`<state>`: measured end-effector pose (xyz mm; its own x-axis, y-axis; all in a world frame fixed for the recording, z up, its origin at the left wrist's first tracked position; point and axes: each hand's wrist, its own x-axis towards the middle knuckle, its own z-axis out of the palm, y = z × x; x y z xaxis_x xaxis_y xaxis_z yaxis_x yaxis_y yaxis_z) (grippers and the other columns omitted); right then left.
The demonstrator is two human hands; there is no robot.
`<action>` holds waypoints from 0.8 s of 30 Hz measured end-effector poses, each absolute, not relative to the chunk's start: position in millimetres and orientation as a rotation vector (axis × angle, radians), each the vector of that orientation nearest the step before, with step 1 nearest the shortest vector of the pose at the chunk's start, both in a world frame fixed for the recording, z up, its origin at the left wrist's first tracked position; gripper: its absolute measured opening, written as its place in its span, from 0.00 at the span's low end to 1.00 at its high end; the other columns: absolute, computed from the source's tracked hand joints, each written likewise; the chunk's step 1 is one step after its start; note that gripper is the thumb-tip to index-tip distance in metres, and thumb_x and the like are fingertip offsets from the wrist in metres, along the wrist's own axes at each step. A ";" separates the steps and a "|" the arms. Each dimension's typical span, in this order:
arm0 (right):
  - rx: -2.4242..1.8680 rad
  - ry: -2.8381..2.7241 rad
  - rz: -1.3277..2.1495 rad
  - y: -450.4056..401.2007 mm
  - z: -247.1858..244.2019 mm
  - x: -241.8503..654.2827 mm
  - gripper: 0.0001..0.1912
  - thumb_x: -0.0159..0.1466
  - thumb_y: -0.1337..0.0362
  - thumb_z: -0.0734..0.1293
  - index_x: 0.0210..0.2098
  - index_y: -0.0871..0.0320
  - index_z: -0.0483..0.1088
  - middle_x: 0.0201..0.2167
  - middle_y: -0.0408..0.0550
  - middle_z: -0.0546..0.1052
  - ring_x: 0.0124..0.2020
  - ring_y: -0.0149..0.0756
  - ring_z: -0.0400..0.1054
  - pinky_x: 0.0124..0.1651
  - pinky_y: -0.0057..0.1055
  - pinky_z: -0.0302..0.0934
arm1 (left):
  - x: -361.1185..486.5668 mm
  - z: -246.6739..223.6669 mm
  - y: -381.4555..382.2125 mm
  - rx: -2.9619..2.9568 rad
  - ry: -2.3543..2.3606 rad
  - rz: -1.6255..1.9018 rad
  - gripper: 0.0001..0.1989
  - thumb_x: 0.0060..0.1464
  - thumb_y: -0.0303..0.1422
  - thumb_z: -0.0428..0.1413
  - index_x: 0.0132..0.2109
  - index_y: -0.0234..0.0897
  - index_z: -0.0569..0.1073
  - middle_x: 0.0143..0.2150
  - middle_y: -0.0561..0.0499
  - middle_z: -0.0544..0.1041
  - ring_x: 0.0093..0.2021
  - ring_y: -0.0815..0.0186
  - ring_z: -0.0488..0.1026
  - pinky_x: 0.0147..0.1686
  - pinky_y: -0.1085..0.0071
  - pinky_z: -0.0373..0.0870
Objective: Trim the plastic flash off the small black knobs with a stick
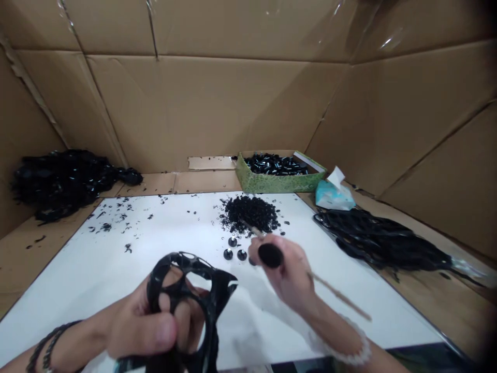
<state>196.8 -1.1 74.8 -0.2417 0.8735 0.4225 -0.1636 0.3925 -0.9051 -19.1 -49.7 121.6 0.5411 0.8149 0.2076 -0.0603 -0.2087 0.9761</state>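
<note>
My left hand is closed around a floppy black sheet with large round holes, its fingers showing through the openings. My right hand grips a thin wooden stick, whose far end reaches the edge of a pile of tiny black rings. A round black disc also sits at the fingers of this hand; its underside is hidden. Just left of these fingers, several small black discs with pale studs stand on the white board, one partly covered by the hand.
A green box full of black parts stands at the back, beside a blue tissue pack. Black strips lie to the right, a shiny black heap to the left. Black scraps dot the board. Cardboard walls enclose it.
</note>
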 end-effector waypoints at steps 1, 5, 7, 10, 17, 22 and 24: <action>-0.710 -1.447 1.013 9.1 77.1 200.4 0.22 0.65 0.52 0.52 0.19 0.57 0.55 0.14 0.38 0.54 0.18 0.26 0.49 0.20 0.26 0.45 | -22.5 125.3 -48.1 1.565 0.654 0.903 0.25 0.45 0.50 0.53 0.14 0.36 0.63 0.19 0.45 0.69 0.22 0.63 0.68 0.24 0.68 0.65; -0.956 -1.715 0.508 47.8 83.3 198.2 0.24 0.64 0.53 0.54 0.16 0.58 0.53 0.14 0.39 0.56 0.18 0.26 0.49 0.23 0.26 0.46 | -25.2 115.7 -30.2 1.343 0.791 1.055 0.19 0.45 0.42 0.58 0.16 0.34 0.66 0.20 0.49 0.68 0.25 0.65 0.67 0.26 0.71 0.65; -1.052 -2.083 0.234 62.3 78.0 186.1 0.24 0.64 0.55 0.54 0.16 0.59 0.59 0.15 0.42 0.62 0.20 0.27 0.55 0.25 0.26 0.46 | -21.5 95.1 -19.7 1.143 0.930 1.072 0.16 0.46 0.41 0.58 0.20 0.34 0.69 0.19 0.52 0.67 0.21 0.69 0.64 0.23 0.73 0.63; -1.125 -2.706 -0.119 76.9 60.7 164.7 0.21 0.64 0.58 0.54 0.24 0.59 0.69 0.22 0.48 0.72 0.25 0.31 0.64 0.28 0.26 0.47 | -17.2 58.6 -9.2 0.879 0.959 1.095 0.13 0.48 0.40 0.57 0.29 0.32 0.73 0.26 0.49 0.74 0.24 0.66 0.68 0.26 0.70 0.66; -1.313 -2.704 -0.237 71.2 48.2 159.8 0.21 0.65 0.56 0.55 0.26 0.61 0.71 0.22 0.53 0.75 0.26 0.36 0.68 0.33 0.29 0.48 | -20.5 25.5 -6.1 0.898 0.867 0.965 0.14 0.52 0.39 0.55 0.30 0.30 0.73 0.29 0.46 0.76 0.34 0.59 0.75 0.48 0.61 0.62; -1.313 -2.438 -0.049 41.7 49.1 160.9 0.24 0.66 0.52 0.52 0.25 0.58 0.70 0.18 0.47 0.71 0.20 0.30 0.63 0.26 0.27 0.42 | -19.7 21.6 -9.5 0.913 0.881 0.954 0.14 0.53 0.41 0.54 0.33 0.32 0.71 0.36 0.46 0.76 0.35 0.60 0.74 0.44 0.64 0.64; -1.320 -2.449 0.082 34.1 42.9 156.5 0.26 0.65 0.50 0.54 0.19 0.59 0.67 0.14 0.44 0.68 0.17 0.28 0.58 0.24 0.27 0.39 | -19.2 20.7 -11.4 0.935 0.878 0.957 0.16 0.54 0.42 0.52 0.33 0.32 0.72 0.34 0.45 0.76 0.34 0.61 0.73 0.42 0.66 0.64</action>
<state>156.5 34.1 42.9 -0.5012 0.8183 0.2813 0.7976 0.5630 -0.2167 -19.2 -11.4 20.7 0.3223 0.9276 -0.1890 -0.2677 0.2809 0.9216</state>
